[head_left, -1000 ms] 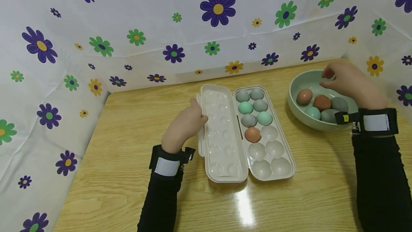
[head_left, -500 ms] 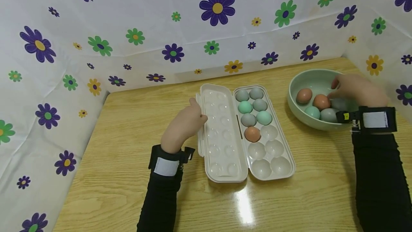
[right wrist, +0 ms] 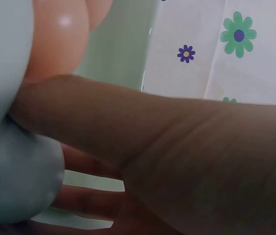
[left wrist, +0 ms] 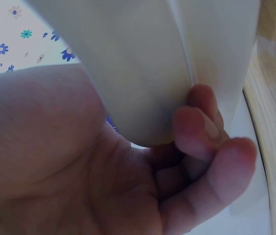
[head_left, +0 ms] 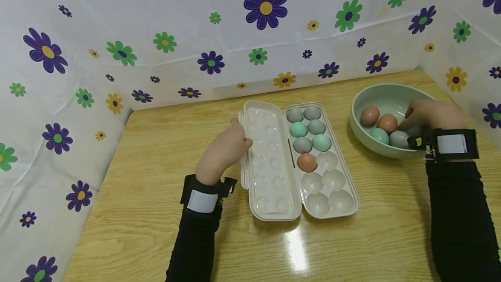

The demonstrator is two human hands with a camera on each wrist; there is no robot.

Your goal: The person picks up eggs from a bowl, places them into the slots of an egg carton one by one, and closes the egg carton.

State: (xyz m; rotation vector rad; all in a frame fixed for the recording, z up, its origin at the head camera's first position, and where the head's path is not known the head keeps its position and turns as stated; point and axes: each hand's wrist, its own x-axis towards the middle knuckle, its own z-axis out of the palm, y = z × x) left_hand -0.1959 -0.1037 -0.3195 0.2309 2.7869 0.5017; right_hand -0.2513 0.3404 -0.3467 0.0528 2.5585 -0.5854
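My left hand grips the outer edge of the open lid of a white plastic egg carton; in the left wrist view its fingers curl round the pale edge. Grey, mint and brown eggs fill the carton's far cups, with a brown egg nearest me. My right hand reaches down into a green bowl. Its thumb and fingers close round a grey-blue egg, mostly hidden behind the hand in the head view.
Two brown eggs, a mint egg and another grey egg lie beside the right hand in the bowl. Carton and bowl stand on a wooden table. A flower-printed cloth rises along the back and sides.
My right hand has come down deeper into the bowl, onto the grey-blue egg. One brown egg has shifted slightly left. The left hand keeps its hold on the lid.
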